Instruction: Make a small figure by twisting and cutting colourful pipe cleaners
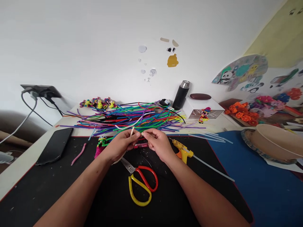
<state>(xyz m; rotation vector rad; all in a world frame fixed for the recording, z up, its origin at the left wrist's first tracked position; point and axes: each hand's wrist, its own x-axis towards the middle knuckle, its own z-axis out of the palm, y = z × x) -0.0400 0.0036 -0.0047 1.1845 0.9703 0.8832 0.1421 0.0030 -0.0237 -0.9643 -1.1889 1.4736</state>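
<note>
My left hand (121,143) is closed in a pinch on a cream-white pipe cleaner (132,130); one end sticks up past the thumb, another part hangs below the palm. Fingertips of my right hand (157,143) pinch a small pale bit at the tip of what looks like the same pipe cleaner. Both hands hover over the black mat (113,201), close together. Below them lie scissors (139,183) with one red and one yellow handle. A yellow glue gun (183,149) with a long glue stick lies right of my right hand. A small colourful doll (101,143) is partly behind my left wrist.
A heap of coloured pipe cleaners (111,119) spreads behind the hands. A phone (55,145) and a pink piece (79,154) lie left. Further back stand a black flask (181,95) and a white box (208,107). Glue sticks (213,136) and a bowl (276,142) are right.
</note>
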